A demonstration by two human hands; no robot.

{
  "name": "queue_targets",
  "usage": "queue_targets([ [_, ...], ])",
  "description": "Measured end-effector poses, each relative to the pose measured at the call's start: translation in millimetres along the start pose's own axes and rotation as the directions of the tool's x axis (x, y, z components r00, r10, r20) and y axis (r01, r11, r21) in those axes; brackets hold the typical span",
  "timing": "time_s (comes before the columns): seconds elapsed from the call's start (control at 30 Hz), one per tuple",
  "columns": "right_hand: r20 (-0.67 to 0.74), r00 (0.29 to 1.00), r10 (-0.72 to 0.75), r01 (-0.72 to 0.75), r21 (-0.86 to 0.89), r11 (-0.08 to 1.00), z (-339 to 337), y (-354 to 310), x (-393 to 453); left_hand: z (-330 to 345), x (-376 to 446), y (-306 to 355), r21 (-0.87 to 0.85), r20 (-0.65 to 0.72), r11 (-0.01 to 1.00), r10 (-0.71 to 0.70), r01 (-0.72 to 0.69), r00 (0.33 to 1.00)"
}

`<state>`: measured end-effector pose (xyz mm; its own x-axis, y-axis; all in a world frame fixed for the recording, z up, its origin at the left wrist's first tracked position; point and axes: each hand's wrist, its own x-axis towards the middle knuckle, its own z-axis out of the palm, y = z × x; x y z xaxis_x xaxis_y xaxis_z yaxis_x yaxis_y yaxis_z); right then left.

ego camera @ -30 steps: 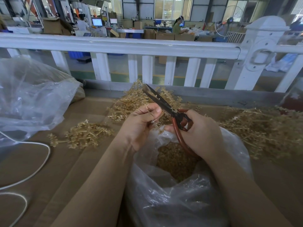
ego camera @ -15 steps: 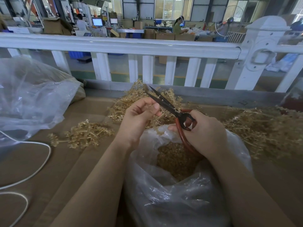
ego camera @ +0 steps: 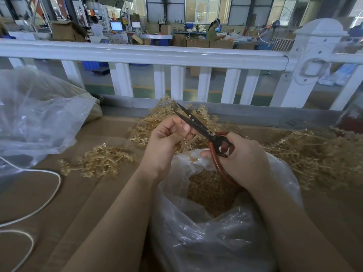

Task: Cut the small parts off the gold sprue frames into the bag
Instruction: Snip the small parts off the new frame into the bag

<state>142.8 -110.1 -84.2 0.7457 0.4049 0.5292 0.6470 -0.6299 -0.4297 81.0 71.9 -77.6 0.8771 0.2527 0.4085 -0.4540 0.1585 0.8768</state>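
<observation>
Brown cardboard (ego camera: 82, 195) covers the work surface, with a white railing (ego camera: 157, 55) along its far edge and a factory floor beyond. An open clear plastic bag (ego camera: 206, 236) sits in the middle of the cardboard, nearest the camera, with a heap of small gold parts (ego camera: 210, 191) in it.

Just above the bag's mouth, the left hand (ego camera: 167, 142) has its fingers curled and pinches a gold sprue frame (ego camera: 189, 143), whose thin branch hangs down toward the bag's rim. How much of the frame is left in the fist is hard to make out. To the right of it, also over the bag, the right hand (ego camera: 241, 158) grips the red handles of the scissors (ego camera: 208, 134), thumb through one loop and fingers wrapped around the other. The dark blades are slightly apart and point up and to the left, past the left fingertips.

Behind the bag, against the railing's base, lies a pile of gold frames (ego camera: 169, 118). A smaller pile (ego camera: 102, 161) lies left of the bag, and a large heap (ego camera: 314, 154) spreads to its right. Farther left of the bag sit a second clear bag (ego camera: 39, 118) and a white cord (ego camera: 39, 209).
</observation>
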Motion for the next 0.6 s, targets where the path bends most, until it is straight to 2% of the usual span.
queue_targets([
  [0.17, 0.003, 1.0, 0.011, -0.011, 0.04, 0.999, 1.9, 0.4, 0.2, 1.3, -0.7, 1.3, -0.008, -0.009, 1.0, 0.006, -0.006, 1.0],
  [0.6, 0.012, 1.0, 0.004, -0.005, 0.08, 0.997, 3.2, -1.3, 0.4, -0.2, -0.5, -3.9, 0.063, 0.087, 0.996, 0.051, -0.056, 0.995],
])
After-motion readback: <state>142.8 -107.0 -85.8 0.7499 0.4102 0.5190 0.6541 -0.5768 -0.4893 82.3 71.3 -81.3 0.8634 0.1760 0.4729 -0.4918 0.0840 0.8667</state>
